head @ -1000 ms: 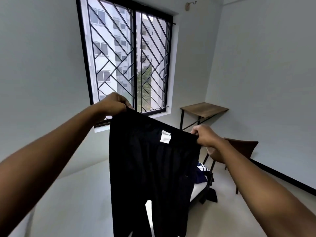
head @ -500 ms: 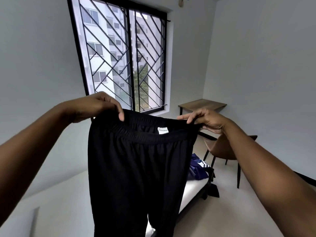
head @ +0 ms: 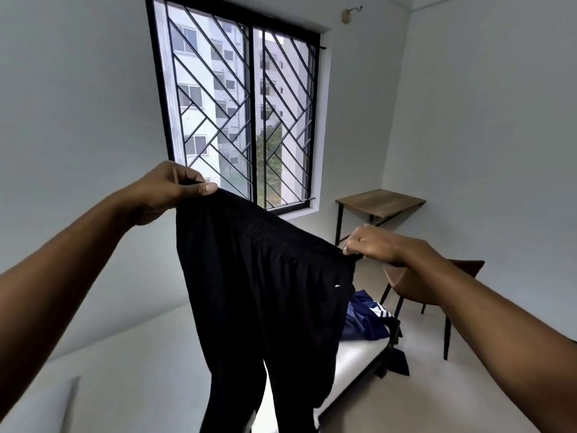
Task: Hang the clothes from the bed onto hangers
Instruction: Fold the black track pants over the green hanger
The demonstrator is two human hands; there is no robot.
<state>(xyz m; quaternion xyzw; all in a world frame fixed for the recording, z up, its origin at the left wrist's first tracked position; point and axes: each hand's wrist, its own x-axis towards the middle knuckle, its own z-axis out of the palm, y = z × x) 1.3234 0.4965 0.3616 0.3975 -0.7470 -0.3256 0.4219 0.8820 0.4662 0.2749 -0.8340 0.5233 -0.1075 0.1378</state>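
Up at the higher end of the waistband, I am seeing the left hand [head: 168, 190] pinching the black trousers [head: 265, 292] between thumb and curled fingers. Lower and to its right, the right hand [head: 373, 245] is pinching the other end, so the waistband is slanting down between them and the legs are hanging below. Beneath the right hand a blue garment [head: 363, 320] is lying crumpled on the bed [head: 352, 356]. Just behind that hand a brown chair [head: 465, 267] is standing, with a wooden table [head: 379, 201] beyond.
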